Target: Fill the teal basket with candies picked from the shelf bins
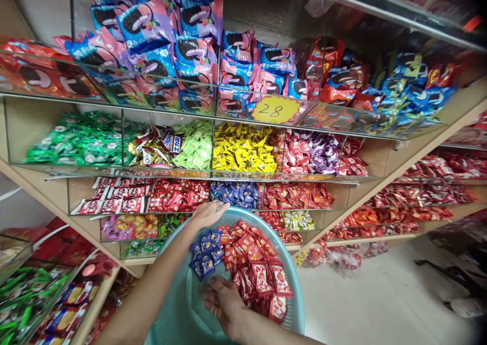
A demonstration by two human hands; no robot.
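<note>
A teal plastic basket (178,304) is in front of me, holding a heap of red sweet packets (258,271) and a smaller cluster of blue sweet packets (206,256). My left hand (208,214) grips the basket's far rim, fingers curled over the edge, close to the shelf bin of blue sweets (236,194). My right hand (223,302) rests inside the basket just below the blue packets, fingers spread and pointing down onto the basket floor, nothing visibly in them.
Tiered glass-fronted shelves hold bins of wrapped sweets: green (81,139), yellow (243,149), red (177,195), and biscuit packs above. A yellow price tag reading 28 (274,110) is stuck on the glass. More shelves run right; tiled floor (380,294) lies at lower right.
</note>
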